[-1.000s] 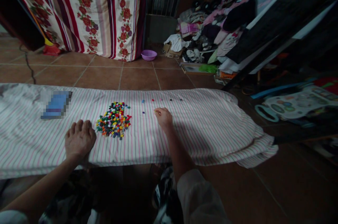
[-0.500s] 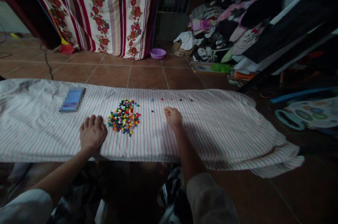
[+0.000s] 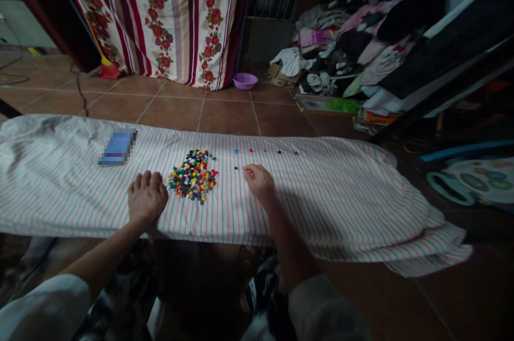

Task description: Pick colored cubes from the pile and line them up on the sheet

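The left hand lay flat, grip spread, on the striped cloth beside the bead pile at centre frame. The right hand rested curled, grip pressed together; whether it pinched a bead could not be told. Stray beads dotted the cloth above it.

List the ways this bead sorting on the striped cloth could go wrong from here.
1. The pile of coloured beads lies loose beside the left hand, which rests flat on the striped cloth; a sideways sweep could scatter it.
2. The few single beads lie apart near the cloth's far edge; a tug by the curled right hand might roll them onto the tiled floor.
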Demonstrator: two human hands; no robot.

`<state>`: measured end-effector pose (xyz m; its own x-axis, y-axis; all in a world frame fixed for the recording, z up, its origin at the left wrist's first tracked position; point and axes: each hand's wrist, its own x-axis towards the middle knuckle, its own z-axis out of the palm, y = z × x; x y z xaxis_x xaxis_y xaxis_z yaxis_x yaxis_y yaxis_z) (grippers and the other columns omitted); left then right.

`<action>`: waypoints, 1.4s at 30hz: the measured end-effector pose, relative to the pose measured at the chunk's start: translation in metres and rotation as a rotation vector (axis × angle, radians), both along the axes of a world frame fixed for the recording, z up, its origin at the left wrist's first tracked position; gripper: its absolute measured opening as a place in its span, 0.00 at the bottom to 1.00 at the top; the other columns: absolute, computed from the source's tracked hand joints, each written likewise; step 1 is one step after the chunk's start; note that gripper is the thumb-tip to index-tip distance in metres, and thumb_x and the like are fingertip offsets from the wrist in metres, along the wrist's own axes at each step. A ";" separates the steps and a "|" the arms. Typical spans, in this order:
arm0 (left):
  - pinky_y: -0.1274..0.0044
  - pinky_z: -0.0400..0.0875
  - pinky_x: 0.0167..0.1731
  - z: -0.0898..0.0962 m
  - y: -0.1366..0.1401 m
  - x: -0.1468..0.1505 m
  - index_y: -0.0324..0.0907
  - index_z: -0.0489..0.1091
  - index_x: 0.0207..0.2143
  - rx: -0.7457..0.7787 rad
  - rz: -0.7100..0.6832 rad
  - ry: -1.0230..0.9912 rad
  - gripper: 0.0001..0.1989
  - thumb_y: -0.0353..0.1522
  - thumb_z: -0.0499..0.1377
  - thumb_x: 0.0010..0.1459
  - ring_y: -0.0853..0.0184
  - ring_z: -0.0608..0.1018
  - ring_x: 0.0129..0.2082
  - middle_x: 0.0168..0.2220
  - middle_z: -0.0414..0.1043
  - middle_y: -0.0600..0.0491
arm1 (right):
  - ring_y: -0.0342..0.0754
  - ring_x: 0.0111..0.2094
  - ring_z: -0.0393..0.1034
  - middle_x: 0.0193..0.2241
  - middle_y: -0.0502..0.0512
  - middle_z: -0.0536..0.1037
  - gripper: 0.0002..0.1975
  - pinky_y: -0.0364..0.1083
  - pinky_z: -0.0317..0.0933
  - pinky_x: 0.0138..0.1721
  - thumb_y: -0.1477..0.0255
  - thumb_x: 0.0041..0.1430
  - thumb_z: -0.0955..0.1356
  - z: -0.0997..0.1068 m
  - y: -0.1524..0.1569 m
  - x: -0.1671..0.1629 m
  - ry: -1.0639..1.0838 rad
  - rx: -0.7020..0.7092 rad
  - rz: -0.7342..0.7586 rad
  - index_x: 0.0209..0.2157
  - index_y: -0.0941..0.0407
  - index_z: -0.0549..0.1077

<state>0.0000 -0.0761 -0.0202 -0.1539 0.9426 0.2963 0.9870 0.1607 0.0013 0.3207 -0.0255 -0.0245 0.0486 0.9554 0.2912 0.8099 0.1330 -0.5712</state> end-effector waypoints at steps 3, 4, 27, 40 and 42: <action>0.61 0.59 0.55 -0.001 0.000 -0.001 0.38 0.66 0.54 0.002 0.004 0.001 0.22 0.34 0.44 0.63 0.50 0.63 0.60 0.58 0.65 0.40 | 0.46 0.35 0.70 0.32 0.53 0.76 0.09 0.43 0.62 0.39 0.76 0.57 0.64 -0.003 -0.005 -0.016 0.006 -0.028 0.138 0.36 0.54 0.75; 0.61 0.59 0.55 -0.001 0.000 -0.001 0.38 0.66 0.54 0.004 0.004 0.001 0.22 0.34 0.44 0.63 0.50 0.63 0.60 0.58 0.65 0.40 | 0.46 0.35 0.70 0.32 0.53 0.75 0.09 0.43 0.62 0.39 0.77 0.57 0.64 -0.003 -0.007 -0.021 0.004 -0.043 0.184 0.36 0.54 0.75; 0.61 0.57 0.56 0.001 -0.001 0.001 0.39 0.66 0.54 -0.006 0.008 -0.020 0.22 0.35 0.43 0.63 0.52 0.62 0.61 0.58 0.65 0.40 | 0.44 0.38 0.68 0.38 0.51 0.72 0.08 0.41 0.58 0.35 0.73 0.61 0.66 0.018 -0.019 -0.070 -0.145 -0.198 0.400 0.41 0.51 0.74; 0.61 0.59 0.54 0.006 -0.003 0.004 0.38 0.66 0.54 -0.010 0.003 -0.020 0.22 0.35 0.42 0.63 0.50 0.63 0.60 0.57 0.65 0.40 | 0.45 0.41 0.69 0.40 0.52 0.73 0.06 0.42 0.60 0.39 0.74 0.61 0.65 0.027 -0.024 -0.070 -0.158 -0.191 0.425 0.40 0.52 0.73; 0.61 0.59 0.54 0.006 -0.003 0.004 0.37 0.66 0.54 -0.013 0.001 -0.021 0.22 0.35 0.43 0.63 0.49 0.64 0.59 0.57 0.65 0.40 | 0.45 0.41 0.69 0.39 0.52 0.73 0.06 0.42 0.60 0.40 0.73 0.61 0.66 0.028 -0.025 -0.070 -0.150 -0.191 0.427 0.40 0.52 0.73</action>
